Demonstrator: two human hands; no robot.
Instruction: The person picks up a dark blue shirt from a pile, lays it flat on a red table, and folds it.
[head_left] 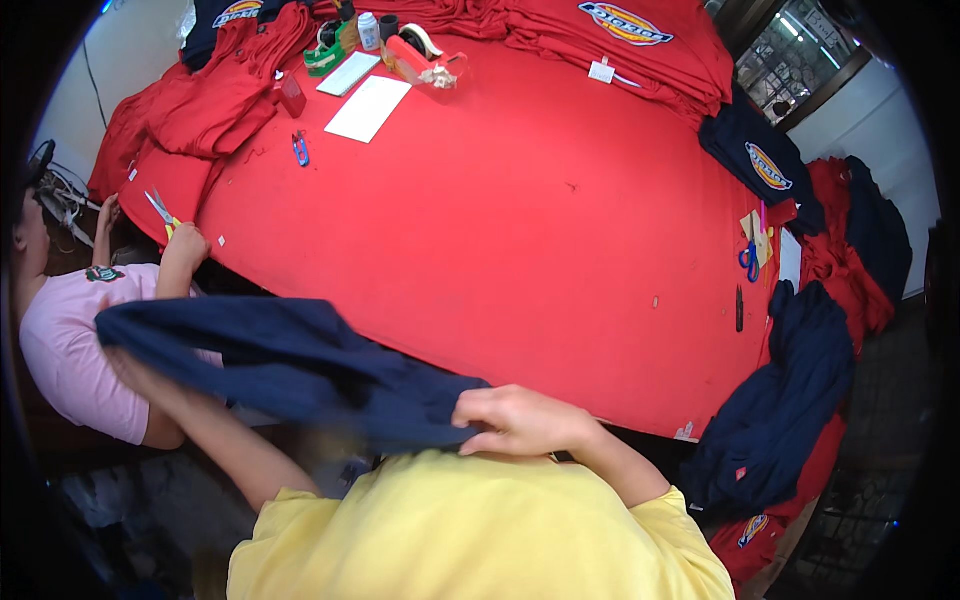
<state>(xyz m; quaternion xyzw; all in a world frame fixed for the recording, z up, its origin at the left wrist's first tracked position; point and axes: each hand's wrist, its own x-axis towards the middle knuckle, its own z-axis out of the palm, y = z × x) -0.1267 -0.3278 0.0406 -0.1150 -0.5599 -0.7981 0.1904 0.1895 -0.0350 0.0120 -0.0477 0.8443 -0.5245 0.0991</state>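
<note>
A dark navy garment [270, 345] is stretched sideways in front of my body, above the table's near edge. My right hand [505, 418] pinches its right end, thumb below and fingers on top. Out at the far left, my left hand [122, 365] is raised under the garment's other end, which is held up there. Cloth and motion blur hide most of its fingers. Between the two hands the cloth sags in loose folds and is partly smeared.
On the red-covered table [480, 220] lie blue thread snips [301, 149], white paper [368, 109], a tape dispenser [425, 62] and blue-handled scissors [749, 262]. Stacked red garments [620, 45] line the back. A navy garment [785, 400] drapes the right edge. A co-worker [85, 335] holds yellow-handled scissors [163, 213] at left.
</note>
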